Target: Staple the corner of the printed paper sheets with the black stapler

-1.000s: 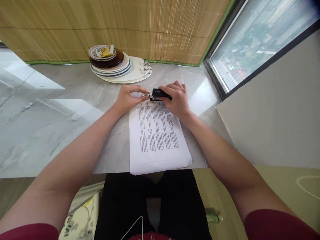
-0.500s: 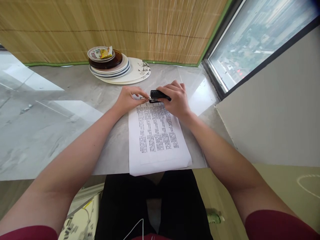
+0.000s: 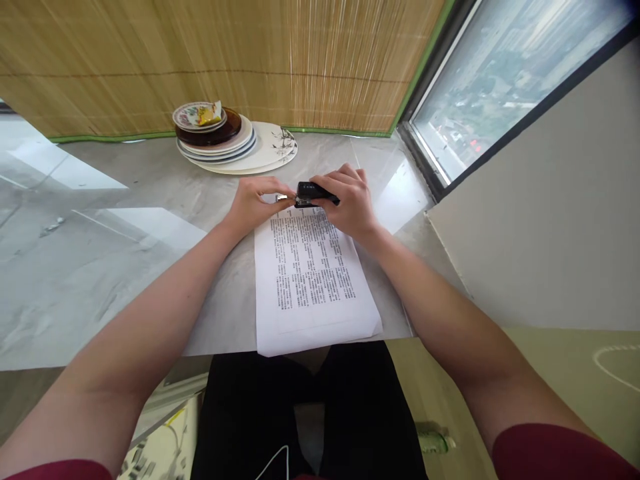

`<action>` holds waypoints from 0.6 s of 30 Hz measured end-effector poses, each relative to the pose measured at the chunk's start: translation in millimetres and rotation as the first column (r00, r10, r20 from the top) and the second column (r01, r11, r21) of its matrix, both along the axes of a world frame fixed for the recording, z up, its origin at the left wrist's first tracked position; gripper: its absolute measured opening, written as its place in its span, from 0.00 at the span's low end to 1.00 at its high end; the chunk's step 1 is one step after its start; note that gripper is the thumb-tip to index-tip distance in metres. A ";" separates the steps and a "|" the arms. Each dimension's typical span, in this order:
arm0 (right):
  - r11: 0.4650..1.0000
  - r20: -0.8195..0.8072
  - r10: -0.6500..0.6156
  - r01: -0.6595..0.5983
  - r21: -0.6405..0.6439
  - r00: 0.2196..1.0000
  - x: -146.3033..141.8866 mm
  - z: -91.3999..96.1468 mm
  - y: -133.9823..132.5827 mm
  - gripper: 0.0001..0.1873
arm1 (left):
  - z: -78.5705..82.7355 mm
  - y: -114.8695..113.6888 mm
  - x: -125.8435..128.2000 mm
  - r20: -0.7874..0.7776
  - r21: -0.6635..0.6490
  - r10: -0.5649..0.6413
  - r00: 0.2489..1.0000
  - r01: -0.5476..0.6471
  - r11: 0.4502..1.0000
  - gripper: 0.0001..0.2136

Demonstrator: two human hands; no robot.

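Observation:
My right hand (image 3: 347, 200) is wrapped round a black stapler (image 3: 311, 191), which lies across the top of a printed paper sheet (image 3: 315, 287). Thumb and fingers of my left hand (image 3: 255, 203) pinch a small silver metal piece (image 3: 281, 198) at the stapler's left end. Whether that piece is a strip of staples or part of the stapler, I cannot tell. The sheet is covered in rows of small print, and its near edge reaches the counter's front edge. My right fingers hide the stapler's right end.
Behind my hands, a stack of plates (image 3: 235, 150) holds a small yellow packet (image 3: 207, 115) on top. A bamboo blind (image 3: 225, 60) hangs at the back of the marble counter (image 3: 125, 280). To the right are a window (image 3: 470, 113) and a white wall panel (image 3: 540, 220).
The view has shifted slightly. My left fingertips still pinch at the stapler's end, with the silver piece showing more plainly between them. My right hand keeps its hold on the stapler.

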State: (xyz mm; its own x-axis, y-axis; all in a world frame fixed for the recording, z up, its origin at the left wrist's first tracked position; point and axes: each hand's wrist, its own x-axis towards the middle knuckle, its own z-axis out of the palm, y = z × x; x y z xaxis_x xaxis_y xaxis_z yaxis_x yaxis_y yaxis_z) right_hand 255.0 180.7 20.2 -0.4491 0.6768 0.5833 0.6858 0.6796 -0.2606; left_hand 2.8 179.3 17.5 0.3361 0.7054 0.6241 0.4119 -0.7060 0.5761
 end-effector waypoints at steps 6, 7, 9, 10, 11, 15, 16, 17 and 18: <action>1.000 -0.029 0.002 -0.002 0.003 1.000 -0.3 -2.6 0.4 0.17 | -2.9 2.1 -1.6 0.005 0.000 0.022 1.000 -0.022 1.000 0.09; 1.000 -0.032 0.002 -0.002 -0.001 0.999 -0.2 -3.5 1.0 0.17 | -3.1 2.5 -2.0 0.001 -0.008 0.017 1.000 -0.017 1.000 0.08; 1.000 -0.035 0.006 -0.007 -0.012 0.999 0.1 -4.9 2.1 0.17 | -3.5 3.4 -2.7 -0.011 -0.033 0.007 1.000 -0.007 0.999 0.08; 1.000 -0.035 0.011 -0.012 -0.018 0.999 0.4 -5.4 2.5 0.17 | -3.6 3.8 -2.9 -0.018 -0.048 0.007 1.000 -0.008 0.999 0.08; 1.000 -0.036 0.015 -0.016 -0.023 0.999 0.6 -5.8 2.9 0.17 | -3.7 4.1 -3.1 -0.025 -0.064 0.011 1.000 -0.013 0.998 0.09; 0.999 -0.053 0.018 -0.020 -0.039 0.998 1.2 -5.5 3.1 0.20 | -2.7 3.9 -2.6 -0.029 -0.094 0.033 0.999 -0.036 0.995 0.09; 0.999 -0.061 0.016 -0.019 -0.046 0.998 1.3 -4.9 2.9 0.20 | -2.0 3.6 -2.3 -0.024 -0.093 0.030 0.999 -0.032 0.995 0.09; 0.998 -0.068 0.013 -0.017 -0.054 0.998 1.4 -4.2 2.6 0.20 | -1.3 3.2 -2.1 -0.019 -0.091 0.025 1.000 -0.026 0.995 0.09; 0.998 -0.074 0.009 -0.013 -0.064 0.997 1.6 -3.3 2.5 0.19 | -0.5 2.7 -2.0 -0.016 -0.089 0.021 1.000 -0.022 0.996 0.09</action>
